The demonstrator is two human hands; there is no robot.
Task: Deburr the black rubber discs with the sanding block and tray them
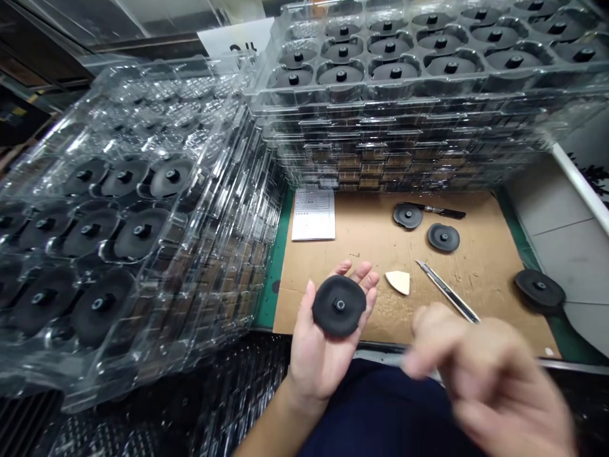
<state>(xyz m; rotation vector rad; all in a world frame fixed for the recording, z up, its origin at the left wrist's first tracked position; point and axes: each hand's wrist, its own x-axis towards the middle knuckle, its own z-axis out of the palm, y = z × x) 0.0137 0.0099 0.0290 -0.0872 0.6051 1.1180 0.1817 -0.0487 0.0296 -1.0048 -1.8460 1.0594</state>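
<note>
A black rounded disc [333, 320] with a short central stem lies stem-up on the palm and fingers of my left hand [316, 362], the thumb against its left edge. My right hand [490, 374] is raised at the lower right, in front of the cardboard's near edge. Motion smears its fingers, which look bent, and whether they hold anything does not show. Between the hands on the cardboard lie a cream wedge-shaped pad [398, 282] and a utility knife [447, 292]. Two similar black discs, a farther one [404, 221] and a nearer one [444, 244], rest beyond them.
A cardboard sheet [361, 222] covers the green bench. It carries a printed paper pad [313, 219] and a black pen [445, 212]. Another disc [540, 289] sits at the right. Stacked clear trays of discs rise at the left [228, 209] and back [419, 136].
</note>
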